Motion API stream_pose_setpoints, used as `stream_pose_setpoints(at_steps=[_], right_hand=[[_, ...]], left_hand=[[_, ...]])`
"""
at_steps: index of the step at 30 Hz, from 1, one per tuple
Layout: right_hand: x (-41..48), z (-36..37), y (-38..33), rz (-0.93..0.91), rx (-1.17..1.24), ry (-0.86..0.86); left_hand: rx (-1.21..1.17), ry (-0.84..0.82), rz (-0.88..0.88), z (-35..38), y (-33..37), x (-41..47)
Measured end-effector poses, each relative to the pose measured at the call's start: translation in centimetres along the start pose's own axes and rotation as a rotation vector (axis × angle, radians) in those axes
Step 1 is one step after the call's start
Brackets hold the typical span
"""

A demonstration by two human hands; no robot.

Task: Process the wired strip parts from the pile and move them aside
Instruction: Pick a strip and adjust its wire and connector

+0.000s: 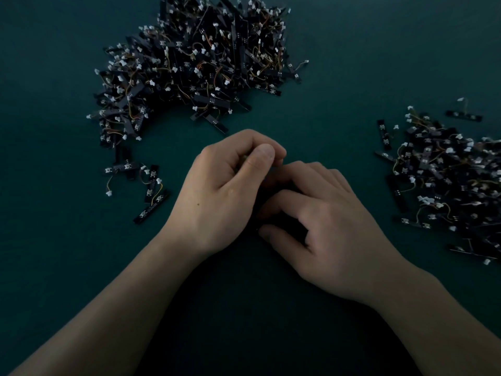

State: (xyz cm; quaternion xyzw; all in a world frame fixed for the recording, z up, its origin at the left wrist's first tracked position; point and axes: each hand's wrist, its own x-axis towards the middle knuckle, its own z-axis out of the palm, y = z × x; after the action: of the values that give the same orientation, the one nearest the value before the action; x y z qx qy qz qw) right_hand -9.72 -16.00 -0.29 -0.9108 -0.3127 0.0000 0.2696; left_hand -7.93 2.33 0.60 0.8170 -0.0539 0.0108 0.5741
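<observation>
The table [67, 63] is a plain dark teal-green without any pattern, and it darkens to near black at the bottom centre of the frame. The pile [200, 58] at upper centre is a tangle of black strips dotted with small white connectors and threaded with thin yellow, orange and reddish wires. Some strips carry tiny pale marks in short rows. The second heap [447, 180] at the right edge shows the same black, white specks and yellowish wires. The loose strips [151, 204] at left centre are black with small whitish squares along them and white-tipped yellow-orange wires.
</observation>
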Motion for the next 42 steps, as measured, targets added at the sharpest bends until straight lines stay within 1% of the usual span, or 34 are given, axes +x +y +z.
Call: stream_pose_setpoints(at_steps=[3,5,6,8,10,12,15,19,24,29,31,34,37,42], right_hand=[[0.09,0.13,0.12,-0.001,0.007,0.01],[0.08,0.27,0.14,0.023,0.081,0.063],[0.07,0.25,0.14,0.061,0.159,0.118],[-0.01,0.03,0.27,0.139,0.31,0.285],[-0.01,-0.21,0.52,0.177,0.375,0.437],[0.01,-0.38,0.68,0.179,0.396,0.505],[-0.08,-0.33,0.79,0.173,0.417,0.508],[-0.14,-0.28,0.92,0.217,0.438,0.493],[-0.14,-0.43,0.9,0.182,0.406,0.472],[-0.03,-0.59,0.95,0.14,0.429,0.472],[-0.09,-0.51,0.9,0.155,0.452,0.467],[-0.04,-0.35,0.78,0.226,0.508,0.481],[0.13,-0.34,0.77,0.276,0.482,0.43],[0.17,-0.62,0.63,0.246,0.459,0.365]], left_hand=[[-0.011,-0.006,-0.007,0.05,-0.05,-0.04],[-0.015,-0.014,-0.012,0.06,-0.1,-0.04],[-0.012,-0.018,-0.013,0.06,-0.13,-0.03],[-0.001,-0.028,-0.013,-0.01,-0.1,-0.01],[0.004,-0.054,-0.003,-0.04,-0.05,-0.05],[0.008,-0.074,0.016,-0.06,-0.08,-0.11],[-0.008,-0.076,0.034,-0.19,-0.02,-0.12],[-0.043,-0.102,0.034,-0.29,0.45,-0.27],[-0.048,-0.065,0.046,-0.31,0.39,-0.32],[0.008,-0.082,0.033,-0.26,0.27,-0.46],[0.032,-0.064,0.047,-0.29,0.23,-0.48],[0.033,-0.035,0.078,-0.27,0.22,-0.43],[0.055,-0.056,0.097,-0.23,0.3,-0.46],[0.079,-0.076,0.099,-0.26,0.28,-0.48]])
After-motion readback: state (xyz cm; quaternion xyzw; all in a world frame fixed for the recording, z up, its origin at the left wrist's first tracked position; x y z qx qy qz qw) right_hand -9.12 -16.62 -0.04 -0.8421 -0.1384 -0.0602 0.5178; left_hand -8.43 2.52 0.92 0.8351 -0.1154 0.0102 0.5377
